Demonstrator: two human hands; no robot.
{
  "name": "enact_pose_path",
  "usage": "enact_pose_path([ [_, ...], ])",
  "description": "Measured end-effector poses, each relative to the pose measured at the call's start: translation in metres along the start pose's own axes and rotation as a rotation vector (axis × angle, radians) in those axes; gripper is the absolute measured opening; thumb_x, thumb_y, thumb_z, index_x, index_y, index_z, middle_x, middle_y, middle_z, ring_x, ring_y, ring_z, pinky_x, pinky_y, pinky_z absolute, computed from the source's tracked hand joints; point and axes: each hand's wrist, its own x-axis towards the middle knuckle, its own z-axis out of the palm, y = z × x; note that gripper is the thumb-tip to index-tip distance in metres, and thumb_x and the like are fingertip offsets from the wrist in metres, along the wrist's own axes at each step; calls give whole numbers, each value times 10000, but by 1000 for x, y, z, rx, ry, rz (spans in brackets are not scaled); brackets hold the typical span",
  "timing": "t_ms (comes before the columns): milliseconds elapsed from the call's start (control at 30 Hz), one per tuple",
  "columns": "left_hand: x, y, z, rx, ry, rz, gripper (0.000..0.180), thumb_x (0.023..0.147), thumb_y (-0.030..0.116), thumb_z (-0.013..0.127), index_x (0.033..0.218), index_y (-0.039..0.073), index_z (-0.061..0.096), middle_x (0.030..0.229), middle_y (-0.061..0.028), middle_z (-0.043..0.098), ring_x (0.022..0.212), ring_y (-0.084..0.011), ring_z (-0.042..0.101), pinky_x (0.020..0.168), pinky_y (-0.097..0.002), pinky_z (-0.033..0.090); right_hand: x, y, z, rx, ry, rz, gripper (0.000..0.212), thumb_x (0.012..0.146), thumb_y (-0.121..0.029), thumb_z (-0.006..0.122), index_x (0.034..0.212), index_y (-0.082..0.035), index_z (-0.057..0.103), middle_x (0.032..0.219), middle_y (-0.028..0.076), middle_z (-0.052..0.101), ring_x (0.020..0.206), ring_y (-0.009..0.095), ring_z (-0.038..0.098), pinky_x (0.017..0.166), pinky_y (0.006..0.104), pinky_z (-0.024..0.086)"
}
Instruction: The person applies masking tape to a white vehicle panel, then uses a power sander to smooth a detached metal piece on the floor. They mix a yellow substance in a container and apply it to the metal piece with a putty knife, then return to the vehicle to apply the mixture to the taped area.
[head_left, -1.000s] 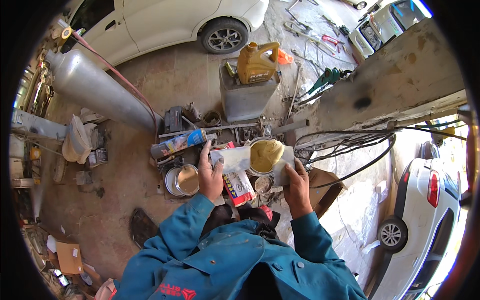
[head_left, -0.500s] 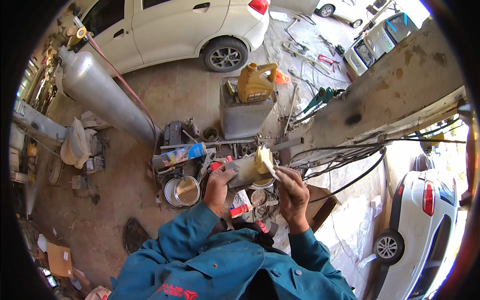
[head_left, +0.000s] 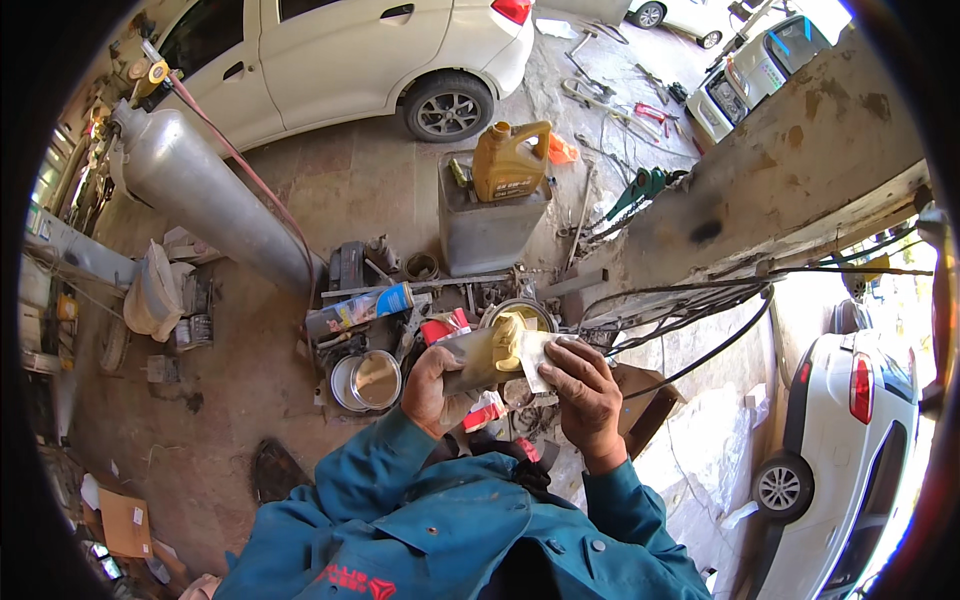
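My left hand (head_left: 430, 392) is closed around the near end of a flat grey plate (head_left: 468, 358), thumb on top. A lump of yellowish paste (head_left: 508, 342) is heaped on the plate's right end. Pinched in the fingers of my right hand (head_left: 586, 400) is a thin whitish scraper (head_left: 535, 362), its flat face turned up and its left edge against the paste. Beyond the plate, an open round tin (head_left: 522, 312) is partly hidden by the paste and plate.
Two round tins (head_left: 372, 380) and a blue-labelled can (head_left: 362, 310) lie among clutter on a low stand. Farther off, a gold oil jug (head_left: 508, 165) stands on a metal box (head_left: 488, 235). A silver gas cylinder (head_left: 210, 190) leans at left; black cables (head_left: 690, 315) hang at right.
My right hand has turned the scraper from edge-on to flat, and its edge has come against the paste. Both hands sit slightly lower, and the round tin behind shows more.
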Motion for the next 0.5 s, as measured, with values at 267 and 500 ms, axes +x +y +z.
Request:
enact_pose_path([
  [267, -11, 6, -9, -26, -6, 76, 667, 905, 153, 534, 1506, -132, 581, 1414, -252, 724, 1263, -413, 740, 1115, -514, 608, -4, 1, -13, -99, -38, -8, 394, 893, 42, 756, 1206, -172, 860, 1305, 95, 824, 1289, 343, 744, 1177, 539, 552],
  [500, -10, 15, 3, 252, -16, 261, 535, 1005, 75, 591, 1516, -79, 616, 1413, -208, 736, 1273, -322, 747, 1147, -481, 588, 1, -36, 7, 847, 542, 767, 274, 1095, 45, 654, 1349, 65, 757, 1320, 109, 798, 1204, 184, 740, 1079, 331, 567],
])
